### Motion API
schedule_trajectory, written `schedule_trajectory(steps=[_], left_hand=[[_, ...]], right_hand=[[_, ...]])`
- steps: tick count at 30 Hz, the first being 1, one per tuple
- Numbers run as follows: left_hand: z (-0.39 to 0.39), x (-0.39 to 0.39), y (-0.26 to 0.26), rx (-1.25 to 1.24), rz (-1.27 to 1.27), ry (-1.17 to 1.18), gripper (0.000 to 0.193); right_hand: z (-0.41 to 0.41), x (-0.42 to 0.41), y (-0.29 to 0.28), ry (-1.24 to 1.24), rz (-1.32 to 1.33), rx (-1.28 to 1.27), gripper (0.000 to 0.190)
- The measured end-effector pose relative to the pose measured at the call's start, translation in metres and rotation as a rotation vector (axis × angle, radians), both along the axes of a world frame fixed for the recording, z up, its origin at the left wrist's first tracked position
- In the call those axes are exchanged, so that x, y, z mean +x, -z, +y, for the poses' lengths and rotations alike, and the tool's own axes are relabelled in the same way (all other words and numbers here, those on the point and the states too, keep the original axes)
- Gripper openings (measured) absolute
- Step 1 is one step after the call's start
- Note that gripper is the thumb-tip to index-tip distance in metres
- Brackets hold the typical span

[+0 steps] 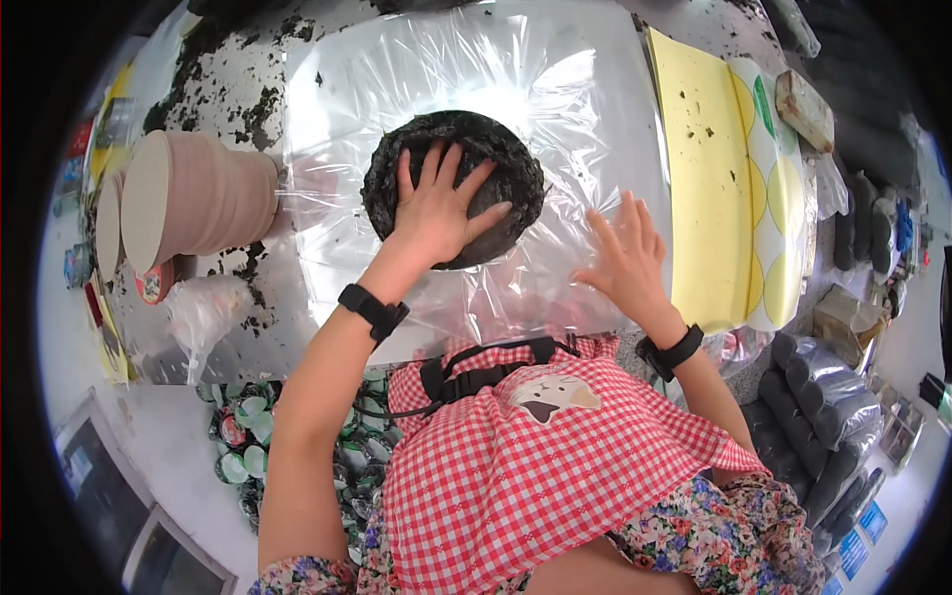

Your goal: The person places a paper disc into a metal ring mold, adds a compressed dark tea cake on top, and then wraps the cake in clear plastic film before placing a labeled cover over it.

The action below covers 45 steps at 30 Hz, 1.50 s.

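A dark, round cake of dried leafy material [520, 171], perhaps seaweed, lies on a shiny transparent plastic film [476, 305] spread over the table. My left hand [439, 208] rests on top of the cake with its fingers spread, hiding part of it. Off to the right, my right hand [628, 256] hovers over or near the film, fingers apart and slightly blurred, holding nothing. Creases radiate through the film around the cake. Both wrists carry black straps.
At left stands a stack of round pinkish-brown discs [208, 197] near a crumpled plastic bag [208, 305]. Dark crumbs [264, 119] litter the table. On the right lie a yellow sheet [706, 186] and round yellow labels [781, 201]. Bagged dark rolls [825, 394] lie lower right; packets [253, 431] are heaped below.
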State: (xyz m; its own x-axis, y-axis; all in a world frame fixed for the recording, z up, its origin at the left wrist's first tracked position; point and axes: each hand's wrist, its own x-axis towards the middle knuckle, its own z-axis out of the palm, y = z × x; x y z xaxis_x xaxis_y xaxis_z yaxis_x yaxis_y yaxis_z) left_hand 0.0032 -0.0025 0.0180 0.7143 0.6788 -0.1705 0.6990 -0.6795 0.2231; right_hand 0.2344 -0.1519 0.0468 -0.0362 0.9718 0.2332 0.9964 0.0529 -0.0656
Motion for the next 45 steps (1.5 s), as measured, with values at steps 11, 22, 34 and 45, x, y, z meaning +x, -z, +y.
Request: schedule_trajectory(steps=[11, 22, 34, 45], left_hand=[[-0.006, 0.008, -0.003, 0.156, -0.115, -0.045, 0.058], [-0.001, 0.015, 0.001, 0.040, -0.041, 0.074, 0.045], [0.001, 0.007, -0.014, 0.065, -0.098, 0.162, 0.042], [0.000, -0.055, -0.044, 0.343, -0.370, 0.170, 0.016]], right_hand=[[0.025, 0.066, -0.093, 0.166, 2.117, 0.192, 0.015], [0.145, -0.048, -0.026, 0.086, 1.677, -0.438, 0.036], [0.115, -0.038, -0.024, -0.440, 0.511, 0.119, 0.056], [0.139, -0.074, 0.004, -0.415, 0.265, -0.137, 0.051]])
